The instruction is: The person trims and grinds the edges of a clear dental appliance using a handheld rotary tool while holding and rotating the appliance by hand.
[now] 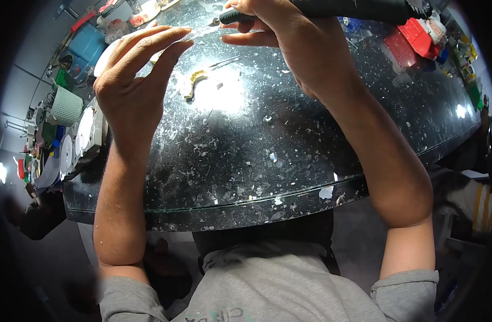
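Observation:
My right hand (316,53) grips a black rotary handpiece (353,9) near the top edge, its small round tip (215,22) pointing left. Facing that tip, my left hand (138,75) has thumb and fingers pinched together. Whatever lies between them is small, pale or clear, and too indistinct to name. On the table below the hands lies a yellow curved, arch-shaped piece (192,84) with a small grey bit (219,86) beside it. Just above them rests a thin metal tool (224,61).
White chips and dust cover the dark tabletop (246,161). At the left edge are a blue container (87,47), a pale green basket (67,105) and white round items (85,130). A red box (419,38) sits at the far right among small items.

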`<state>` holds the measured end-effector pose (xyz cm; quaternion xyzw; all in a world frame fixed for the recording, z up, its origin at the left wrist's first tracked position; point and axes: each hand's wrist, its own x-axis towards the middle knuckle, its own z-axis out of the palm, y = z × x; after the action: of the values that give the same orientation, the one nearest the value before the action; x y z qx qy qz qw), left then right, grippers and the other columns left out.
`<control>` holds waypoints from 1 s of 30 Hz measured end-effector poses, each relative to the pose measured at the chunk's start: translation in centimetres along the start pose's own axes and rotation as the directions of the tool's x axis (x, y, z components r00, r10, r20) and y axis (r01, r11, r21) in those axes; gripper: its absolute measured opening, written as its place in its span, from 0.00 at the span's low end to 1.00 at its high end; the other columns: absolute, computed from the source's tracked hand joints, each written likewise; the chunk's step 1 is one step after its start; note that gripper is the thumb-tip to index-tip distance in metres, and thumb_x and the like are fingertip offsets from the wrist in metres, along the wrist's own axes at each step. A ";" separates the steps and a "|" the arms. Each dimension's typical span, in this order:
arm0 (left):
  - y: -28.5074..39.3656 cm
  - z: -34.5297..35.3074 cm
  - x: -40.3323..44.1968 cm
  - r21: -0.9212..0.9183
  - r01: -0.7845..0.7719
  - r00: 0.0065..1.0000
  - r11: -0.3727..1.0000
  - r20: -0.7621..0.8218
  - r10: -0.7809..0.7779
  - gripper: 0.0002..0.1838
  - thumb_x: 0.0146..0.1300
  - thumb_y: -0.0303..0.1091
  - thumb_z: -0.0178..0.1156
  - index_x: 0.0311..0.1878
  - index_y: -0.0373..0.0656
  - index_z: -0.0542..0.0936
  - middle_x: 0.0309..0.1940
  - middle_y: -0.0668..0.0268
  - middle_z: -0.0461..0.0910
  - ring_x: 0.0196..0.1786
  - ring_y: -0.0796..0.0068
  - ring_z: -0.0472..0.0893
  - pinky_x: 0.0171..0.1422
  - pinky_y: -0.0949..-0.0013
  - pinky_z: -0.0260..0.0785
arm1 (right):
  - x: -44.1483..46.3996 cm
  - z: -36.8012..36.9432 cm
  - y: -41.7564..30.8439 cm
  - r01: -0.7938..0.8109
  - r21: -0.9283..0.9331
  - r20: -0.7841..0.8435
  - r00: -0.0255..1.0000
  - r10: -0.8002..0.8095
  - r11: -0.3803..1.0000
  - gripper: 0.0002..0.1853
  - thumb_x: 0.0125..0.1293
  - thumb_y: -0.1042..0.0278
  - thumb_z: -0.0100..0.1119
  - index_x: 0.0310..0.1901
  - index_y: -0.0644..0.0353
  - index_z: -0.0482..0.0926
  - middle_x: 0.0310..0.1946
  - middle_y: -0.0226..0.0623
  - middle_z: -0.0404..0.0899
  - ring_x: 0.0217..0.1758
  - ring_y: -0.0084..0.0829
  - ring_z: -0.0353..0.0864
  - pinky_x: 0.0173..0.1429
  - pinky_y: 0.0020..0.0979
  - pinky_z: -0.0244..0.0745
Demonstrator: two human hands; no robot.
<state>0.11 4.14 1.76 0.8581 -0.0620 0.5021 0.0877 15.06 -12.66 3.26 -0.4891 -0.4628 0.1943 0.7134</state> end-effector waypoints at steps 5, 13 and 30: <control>0.1 0.0 0.2 0.028 -0.037 0.999 0.999 -0.001 0.037 0.12 0.55 0.24 0.75 0.44 0.43 0.90 0.40 0.65 0.89 0.45 0.72 0.87 0.52 0.69 0.77 | 0.5 0.4 -0.1 -0.077 0.021 -0.034 0.996 0.078 0.997 0.07 0.70 0.70 0.58 0.36 0.64 0.75 0.33 0.35 0.77 0.36 0.27 0.83 0.48 0.30 0.89; 0.1 -0.1 0.6 0.074 -0.101 0.995 0.992 0.010 0.101 0.11 0.54 0.24 0.75 0.42 0.43 0.90 0.39 0.64 0.89 0.44 0.70 0.87 0.52 0.68 0.76 | 0.1 0.1 -0.3 -0.116 0.053 0.041 0.993 0.114 0.992 0.07 0.71 0.69 0.57 0.38 0.64 0.74 0.34 0.34 0.75 0.39 0.25 0.81 0.50 0.32 0.87; 0.9 -0.2 0.3 0.087 -0.018 0.999 0.996 0.049 0.014 0.12 0.53 0.26 0.76 0.43 0.44 0.90 0.39 0.66 0.89 0.45 0.70 0.86 0.54 0.67 0.76 | 0.0 0.3 -0.8 -0.072 -0.090 0.021 0.997 0.074 0.993 0.10 0.70 0.65 0.56 0.38 0.63 0.74 0.31 0.34 0.75 0.35 0.24 0.78 0.46 0.29 0.82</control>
<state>-0.09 3.32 2.16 0.8725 -0.0489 0.4841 0.0448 14.64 -12.85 3.99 -0.5345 -0.4615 0.2054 0.6776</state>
